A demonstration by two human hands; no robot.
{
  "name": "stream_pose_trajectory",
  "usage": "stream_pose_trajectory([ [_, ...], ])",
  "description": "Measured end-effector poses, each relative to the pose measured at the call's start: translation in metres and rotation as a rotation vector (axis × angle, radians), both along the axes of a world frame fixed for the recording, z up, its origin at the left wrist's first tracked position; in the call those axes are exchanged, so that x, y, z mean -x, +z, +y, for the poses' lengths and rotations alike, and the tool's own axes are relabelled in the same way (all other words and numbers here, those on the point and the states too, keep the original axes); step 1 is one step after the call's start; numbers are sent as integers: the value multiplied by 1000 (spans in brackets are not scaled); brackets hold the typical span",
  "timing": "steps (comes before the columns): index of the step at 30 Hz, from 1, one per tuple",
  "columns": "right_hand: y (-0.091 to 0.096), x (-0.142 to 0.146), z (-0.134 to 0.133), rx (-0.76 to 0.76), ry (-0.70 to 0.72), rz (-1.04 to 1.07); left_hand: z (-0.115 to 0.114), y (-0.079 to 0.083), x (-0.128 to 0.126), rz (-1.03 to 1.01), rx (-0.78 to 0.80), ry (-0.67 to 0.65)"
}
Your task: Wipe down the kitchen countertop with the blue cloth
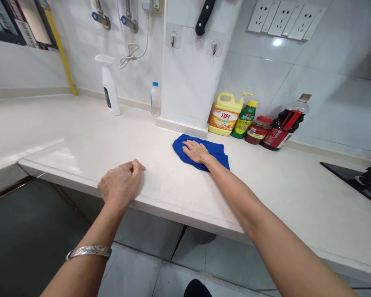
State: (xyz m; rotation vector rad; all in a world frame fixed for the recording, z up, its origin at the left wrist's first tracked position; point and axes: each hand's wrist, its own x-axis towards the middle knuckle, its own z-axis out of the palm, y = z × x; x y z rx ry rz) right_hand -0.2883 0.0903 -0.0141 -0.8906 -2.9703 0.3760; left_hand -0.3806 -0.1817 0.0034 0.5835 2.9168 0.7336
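My right hand (196, 152) lies flat on a blue cloth (214, 149), with its fingers stretched out over the fabric. The cloth is spread on the white countertop (160, 165), close to the foot of the wall pillar. To the left, my left hand (121, 181) rests at the counter's front edge, curled into a loose fist. I see nothing held in it, though the undersides of its fingers are hidden. A silver bracelet (89, 251) circles the left wrist.
Behind the cloth stand a yellow detergent jug (224, 115), a green bottle (245, 119), a red-lidded jar (258, 130) and a dark sauce bottle (284, 123). A white spray bottle (109, 88) and a small clear bottle (155, 100) stand back left. A black cooktop (349, 177) lies right.
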Motion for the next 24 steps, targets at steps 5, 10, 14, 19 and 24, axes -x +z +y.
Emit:
stream_pose_trajectory([
  [5, -2, 3, 7, 5, -55, 16, 1, 0, 1, 6, 4, 16],
  [10, 0, -5, -1, 3, -65, -3, 3, 2, 0, 9, 8, 31],
  [14, 1, -21, -17, 7, -79, -3, 3, 5, -1, 9, 3, 37],
  [19, 2, -48, -38, 19, -84, -2, 2, 7, -3, 15, -6, 14],
  [24, 4, -80, -61, 11, -94, -22, 0, 8, -7, 12, -44, -16],
])
